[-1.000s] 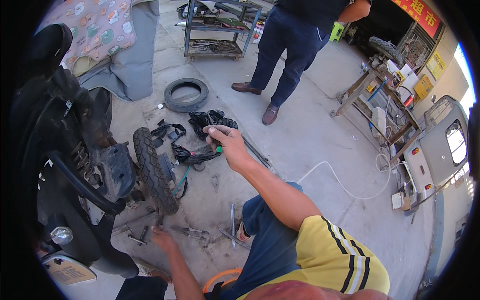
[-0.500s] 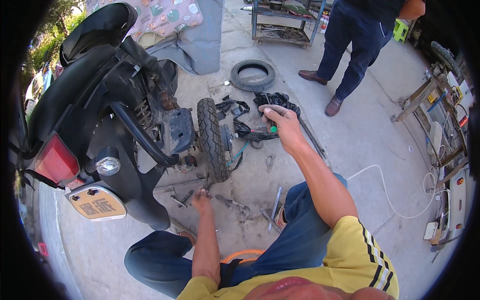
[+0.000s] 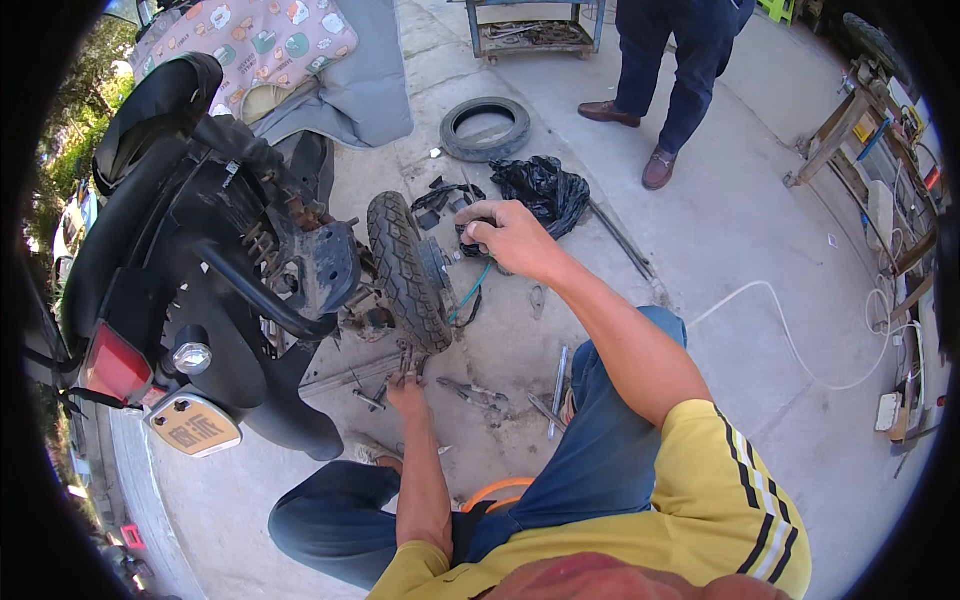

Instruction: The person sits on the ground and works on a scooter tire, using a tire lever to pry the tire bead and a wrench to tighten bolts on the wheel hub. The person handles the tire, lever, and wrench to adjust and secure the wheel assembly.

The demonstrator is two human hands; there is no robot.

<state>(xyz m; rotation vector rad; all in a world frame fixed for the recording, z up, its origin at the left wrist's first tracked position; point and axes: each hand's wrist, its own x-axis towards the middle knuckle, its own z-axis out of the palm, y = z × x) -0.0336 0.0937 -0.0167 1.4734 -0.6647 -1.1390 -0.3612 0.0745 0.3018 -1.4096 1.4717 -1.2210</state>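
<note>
A wheel with a treaded black tyre (image 3: 400, 270) stands upright beside the rear of a black scooter (image 3: 225, 260). Low at its near edge, my left hand (image 3: 408, 393) is closed around a part that I cannot make out, next to dark metal pieces. My right hand (image 3: 510, 235) is closed above the ground just right of the wheel. A thin rod (image 3: 467, 180) shows by its fingertips, but what it grips is mostly hidden. Under and beyond this hand lie dark strips and a black plastic bag (image 3: 545, 195). A teal cable (image 3: 472, 290) hangs by the hub.
Pliers (image 3: 472, 393) and metal bars (image 3: 556, 390) lie before my knees. A loose tyre (image 3: 485, 128) lies farther off, with a long bar (image 3: 622, 240) to its right. A person (image 3: 670, 80) stands near a wheeled rack (image 3: 535, 38). A white hose (image 3: 780, 310) curls at the right.
The view has shifted. My right hand has moved left, closer to the wheel, uncovering more of the black bag; the green tip seen below it is now hidden. My left hand stays beneath the wheel.
</note>
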